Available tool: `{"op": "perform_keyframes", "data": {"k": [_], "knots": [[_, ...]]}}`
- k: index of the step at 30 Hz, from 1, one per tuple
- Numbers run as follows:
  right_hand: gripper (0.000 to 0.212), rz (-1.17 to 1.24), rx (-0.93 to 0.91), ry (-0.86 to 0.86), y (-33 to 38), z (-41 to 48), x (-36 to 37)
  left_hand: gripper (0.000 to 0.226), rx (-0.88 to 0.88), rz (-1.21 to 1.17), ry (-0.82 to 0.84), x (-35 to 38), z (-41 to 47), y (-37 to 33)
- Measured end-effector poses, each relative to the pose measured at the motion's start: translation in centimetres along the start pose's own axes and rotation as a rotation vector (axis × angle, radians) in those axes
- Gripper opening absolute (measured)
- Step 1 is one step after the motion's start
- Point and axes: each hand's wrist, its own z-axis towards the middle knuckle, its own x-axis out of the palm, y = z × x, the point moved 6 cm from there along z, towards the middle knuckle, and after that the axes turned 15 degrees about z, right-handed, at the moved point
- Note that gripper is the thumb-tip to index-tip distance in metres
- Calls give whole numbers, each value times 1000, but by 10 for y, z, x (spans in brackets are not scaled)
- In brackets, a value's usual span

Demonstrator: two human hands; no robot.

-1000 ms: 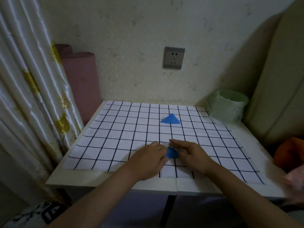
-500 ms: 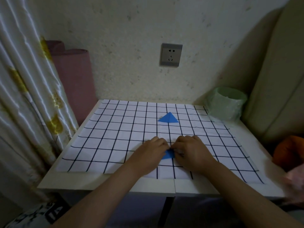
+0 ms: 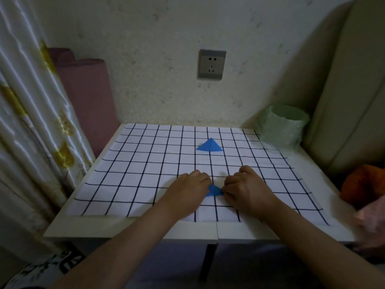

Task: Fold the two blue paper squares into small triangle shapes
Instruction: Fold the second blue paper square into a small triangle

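both hands are low on the near part of the grid sheet (image 3: 129, 176), close together with only a small gap between them; in this gap lies the small blue paper (image 3: 214, 191), already folded to a small pointed shape, flat on the sheet near the front edge of the white table (image 3: 129, 228); the left hand (image 3: 187, 190) has its back up and its fingers bent down, and it covers the left side of this paper; the right hand (image 3: 248, 190) is also back up with bent fingers, and its thumb side touches the right corner of the paper; i cannot tell if the fingertips pinch the paper or only press on it, because the hands hide them; the other blue triangle (image 3: 210, 145) lies folded farther back on the sheet, well apart from both hands, and nothing touches it; a green bin (image 3: 283, 126) stands at the far right corner of the table; a wall socket (image 3: 211, 64) is on the wall behind; a pink roll (image 3: 87, 97) stands beside a curtain (image 3: 31, 122) at the left.
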Motion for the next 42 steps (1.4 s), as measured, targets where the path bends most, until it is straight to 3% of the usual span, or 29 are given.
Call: {"op": "perform_keyframes", "data": {"k": [6,13,17,23,28,32,42], "knots": [[22,7,53,-11,-5,-16,-2,26,-65,-98,17,-7,4,1],[22,249,309,-112,-19,-16,0,37,-109,-125,76,-3,5,2],[35,393,384,-109,-23,-6,5,16,-214,-309,63,-5,6,11],[10,686,444,-170,-22,7,3,10,-419,-679,77,-9,5,22],[16,890,474,-221,-24,10,-8,22,-459,-654,11,-29,6,33],[14,1069,471,-298,-18,14,-13,16,-495,-758,20,-39,7,37],[17,1176,530,-347,-12,14,-13,10,-473,-751,-81,-43,7,31]]}}
